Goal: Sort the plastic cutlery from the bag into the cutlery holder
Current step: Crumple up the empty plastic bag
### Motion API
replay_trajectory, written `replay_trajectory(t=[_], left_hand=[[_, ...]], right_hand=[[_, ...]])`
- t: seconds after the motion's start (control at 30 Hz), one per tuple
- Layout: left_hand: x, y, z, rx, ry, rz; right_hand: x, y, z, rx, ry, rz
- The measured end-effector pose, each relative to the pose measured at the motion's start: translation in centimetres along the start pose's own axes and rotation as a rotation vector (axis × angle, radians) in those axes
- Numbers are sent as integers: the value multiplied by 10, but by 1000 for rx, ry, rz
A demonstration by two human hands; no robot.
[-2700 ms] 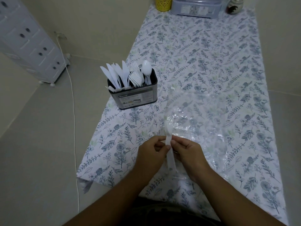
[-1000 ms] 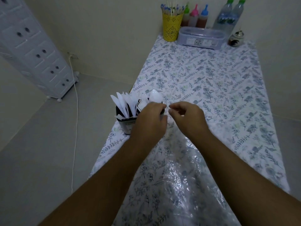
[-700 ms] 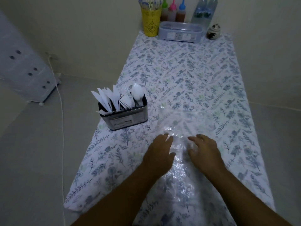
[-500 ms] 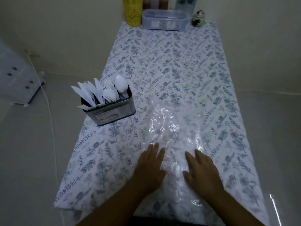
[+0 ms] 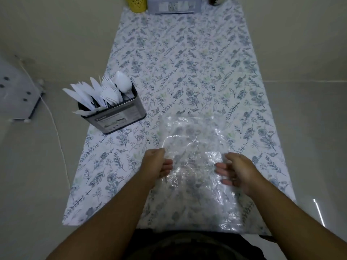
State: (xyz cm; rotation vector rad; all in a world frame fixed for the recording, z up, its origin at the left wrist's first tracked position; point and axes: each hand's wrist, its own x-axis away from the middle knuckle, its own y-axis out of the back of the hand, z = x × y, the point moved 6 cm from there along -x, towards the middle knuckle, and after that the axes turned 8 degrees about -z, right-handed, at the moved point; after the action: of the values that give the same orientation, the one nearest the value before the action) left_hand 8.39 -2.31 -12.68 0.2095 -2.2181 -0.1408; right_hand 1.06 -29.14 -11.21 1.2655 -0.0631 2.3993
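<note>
The clear plastic bag [image 5: 193,136] lies crumpled on the floral tablecloth in front of me, and no cutlery shows inside it. My left hand [image 5: 156,165] curls around its left edge, thumb on top and fingers beneath. My right hand [image 5: 237,170] does the same at the right edge, its fingers hazy behind the plastic. The metal cutlery holder [image 5: 120,117] stands at the table's left edge, beyond my left hand. It holds white plastic knives [image 5: 82,94], forks [image 5: 109,93] and a spoon [image 5: 123,84], grouped from left to right.
The floral-covered table [image 5: 187,62] runs away from me with floor on both sides. At its far end stand a yellow cup [image 5: 136,3], a grey lidded box [image 5: 173,5] and a small jar [image 5: 216,0]. A white drawer unit [image 5: 15,98] and a cord [image 5: 56,128] are on the left.
My hands put the last piece into the holder, came back and pressed flat on the bag. They have now turned palms inward and closed on the bag's two sides.
</note>
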Motion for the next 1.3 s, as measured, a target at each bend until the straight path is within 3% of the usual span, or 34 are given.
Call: replay_trajectory(t=[0.13, 0.3, 0.47, 0.63, 0.73, 0.87, 0.93, 1.03, 1.1, 1.3], left_hand=[[4, 8, 6, 157, 99, 89], [8, 20, 3, 273, -17, 106], [7, 33, -1, 39, -106, 169], [12, 37, -2, -75, -197, 366], [11, 39, -3, -345, -402, 267], [19, 32, -1, -423, -584, 60], [28, 27, 0, -485, -673, -59], [49, 18, 0, -681, -847, -310], [64, 9, -2, -774, -951, -392], [71, -43, 16, -1033, -1067, 100]], right_hand=[[-11, 11, -6, -30, -15, -52], [-12, 8, -9, -161, -19, 54], [-15, 9, -10, -214, -86, 126], [-10, 11, -2, 132, 105, 226], [-4, 17, 6, 492, 254, 91], [3, 14, 13, 645, 349, -144], [5, 14, 14, 529, 403, -198], [20, 11, 13, 196, 442, -155], [30, 7, 10, 56, 436, -154], [34, 0, -16, -158, 190, -103]])
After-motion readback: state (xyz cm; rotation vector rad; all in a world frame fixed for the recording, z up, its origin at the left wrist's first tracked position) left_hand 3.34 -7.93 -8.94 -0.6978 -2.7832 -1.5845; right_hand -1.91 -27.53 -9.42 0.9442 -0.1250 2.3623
